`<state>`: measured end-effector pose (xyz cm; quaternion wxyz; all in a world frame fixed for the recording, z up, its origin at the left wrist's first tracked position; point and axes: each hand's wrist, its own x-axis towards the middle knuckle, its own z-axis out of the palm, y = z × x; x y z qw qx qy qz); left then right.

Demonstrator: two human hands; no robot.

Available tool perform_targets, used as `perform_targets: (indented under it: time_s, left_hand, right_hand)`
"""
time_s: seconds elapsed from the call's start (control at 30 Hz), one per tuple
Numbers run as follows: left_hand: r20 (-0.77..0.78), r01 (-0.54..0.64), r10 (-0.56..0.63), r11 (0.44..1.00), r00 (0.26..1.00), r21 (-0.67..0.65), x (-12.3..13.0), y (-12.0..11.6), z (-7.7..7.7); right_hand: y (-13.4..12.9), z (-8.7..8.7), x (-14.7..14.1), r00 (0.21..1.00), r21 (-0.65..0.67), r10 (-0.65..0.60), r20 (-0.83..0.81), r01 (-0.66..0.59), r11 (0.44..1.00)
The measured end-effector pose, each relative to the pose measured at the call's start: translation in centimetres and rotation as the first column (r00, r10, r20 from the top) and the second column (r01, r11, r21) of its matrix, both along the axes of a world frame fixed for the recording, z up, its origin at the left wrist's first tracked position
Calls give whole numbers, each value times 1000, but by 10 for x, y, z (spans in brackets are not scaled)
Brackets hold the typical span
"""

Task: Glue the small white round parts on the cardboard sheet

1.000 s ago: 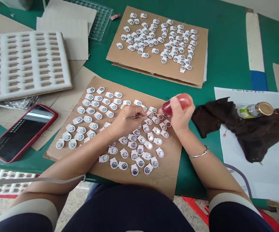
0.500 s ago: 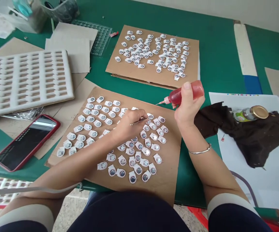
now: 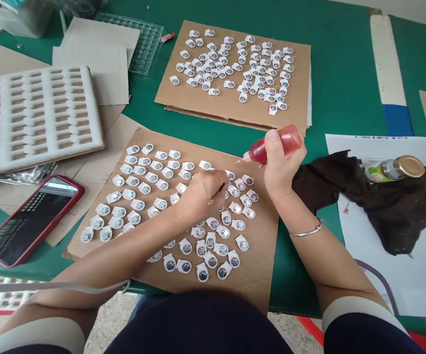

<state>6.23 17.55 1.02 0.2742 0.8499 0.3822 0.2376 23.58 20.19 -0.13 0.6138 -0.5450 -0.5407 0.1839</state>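
Note:
My right hand (image 3: 281, 164) is wrapped round a small squeeze bottle of red liquid (image 3: 277, 142). The bottle lies tilted, its thin needle tip pointing left and down over the cardboard sheet. My left hand (image 3: 207, 191) is closed above the same near cardboard sheet (image 3: 250, 275), gripping thin metal tweezers mostly hidden by the fingers. Round that hand lie many small white tabbed pieces with silvery round centres, such as this white tabbed disc (image 3: 202, 271). Some of them are covered by my left hand and forearm.
Another cardboard sheet (image 3: 294, 103) with similar pieces lies behind. To the left are a white slotted tray (image 3: 43, 113) and a red-cased phone (image 3: 32, 221). A dark cloth (image 3: 390, 211) and a gold-lidded glass jar (image 3: 386, 169) rest on white paper at right.
The view has shifted slightly. My left hand has turned, so the tweezers show less than before. My right hand still holds the red bottle near the same spot.

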Motion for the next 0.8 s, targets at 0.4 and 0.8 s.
perform_targets:
  time_s: [0.4,0.8]
  left_hand:
    - [-448,222,-75,933,891,285,14,-23,4]
    - [-426,207,8,865,905,457,15,-29,-5]
  right_hand:
    - [-16,-1,-10,987,-86,14,163,0,996]
    - [-18,3,-13,958,-95,5,287,23,995]
